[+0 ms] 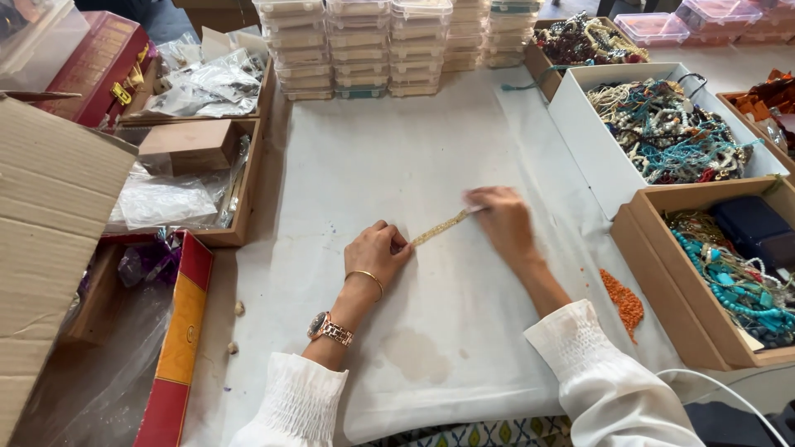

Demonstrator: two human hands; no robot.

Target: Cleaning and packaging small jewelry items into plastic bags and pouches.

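A thin gold beaded strip (440, 226) lies stretched over the white cloth (397, 157) in the middle of the table. My left hand (377, 251) pinches its near end, fingers closed on it; a gold bangle and a wristwatch sit on that wrist. My right hand (501, 219) holds the far end, slightly blurred. Both arms wear white gathered sleeves.
Stacks of clear plastic boxes (389, 45) line the back. At the right stand a white box of tangled bead necklaces (671, 128) and a brown box with turquoise beads (729, 281). Orange beads (623, 300) lie loose. Cardboard boxes with plastic bags (178, 194) crowd the left.
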